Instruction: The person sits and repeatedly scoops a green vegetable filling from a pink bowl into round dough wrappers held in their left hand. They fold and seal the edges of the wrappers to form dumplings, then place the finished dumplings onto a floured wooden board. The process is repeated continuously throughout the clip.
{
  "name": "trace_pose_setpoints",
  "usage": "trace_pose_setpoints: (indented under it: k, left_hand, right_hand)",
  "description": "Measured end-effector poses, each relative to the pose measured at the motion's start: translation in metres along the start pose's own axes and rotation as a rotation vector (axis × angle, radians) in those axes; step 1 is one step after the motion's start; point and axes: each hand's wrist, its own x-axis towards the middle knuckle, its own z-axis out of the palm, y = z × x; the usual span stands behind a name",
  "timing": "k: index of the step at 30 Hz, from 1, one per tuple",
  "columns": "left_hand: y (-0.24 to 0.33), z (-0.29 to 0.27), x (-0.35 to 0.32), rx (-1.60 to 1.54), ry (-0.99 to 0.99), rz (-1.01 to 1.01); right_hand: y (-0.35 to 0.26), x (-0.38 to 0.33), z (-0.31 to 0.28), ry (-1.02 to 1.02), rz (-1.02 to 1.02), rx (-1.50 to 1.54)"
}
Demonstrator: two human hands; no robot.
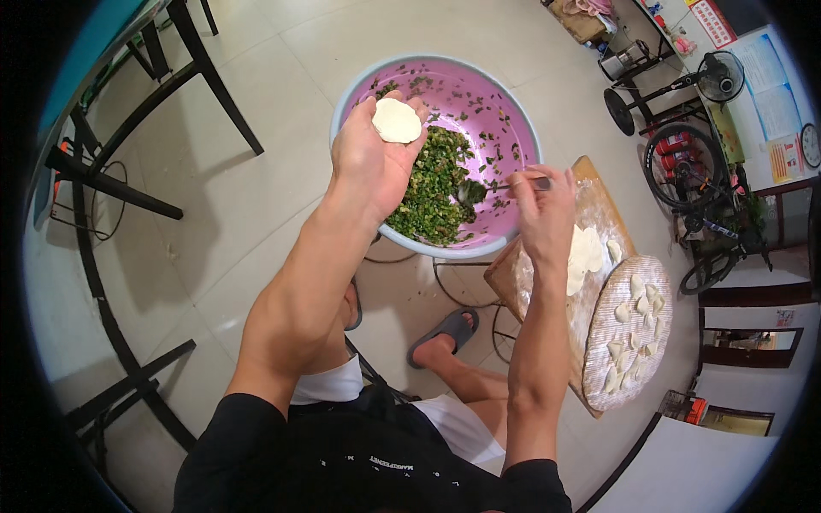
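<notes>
On the palm side of my left hand (369,167) lies a round, pale dumpling wrapper (397,120), flat, with the fingers slightly curled beneath and around it. This hand is above the left part of a large pink basin (510,128) with a pale blue rim. Chopped green filling (434,184) is heaped in the basin's left and lower part, and bits cling to the walls. My right hand (546,209), over the basin's right rim, is closed around the handle of a spoon (471,191). The spoon's bowl sits at the right edge of the filling, with green bits on it.
Right of the basin, a floured wooden board (592,192) bears a pile of wrappers (584,259). A round ribbed tray (603,316) with several dumplings overlaps it. A dark chair (218,85) stands left; a fan (718,77) and bicycle (684,167) are far right.
</notes>
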Motion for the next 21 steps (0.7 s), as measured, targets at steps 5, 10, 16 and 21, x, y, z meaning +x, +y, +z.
trace_pose_setpoints:
  k: [5,10,16,21]
  left_hand:
    - [-0.004,0.001,0.001,0.008,-0.01,-0.003]
    - [-0.004,0.002,-0.001,0.016,0.02,-0.003]
    - [-0.007,0.003,-0.002,0.019,0.025,-0.008]
    - [-0.015,0.003,-0.004,0.029,0.008,-0.038]
  right_hand:
    - [0.01,-0.001,0.002,0.063,-0.057,-0.022]
    - [0.004,-0.005,-0.002,-0.046,-0.09,0.01]
    - [0.003,-0.004,-0.01,-0.151,-0.093,0.027]
    - [0.002,-0.004,-0.008,-0.199,-0.028,0.171]
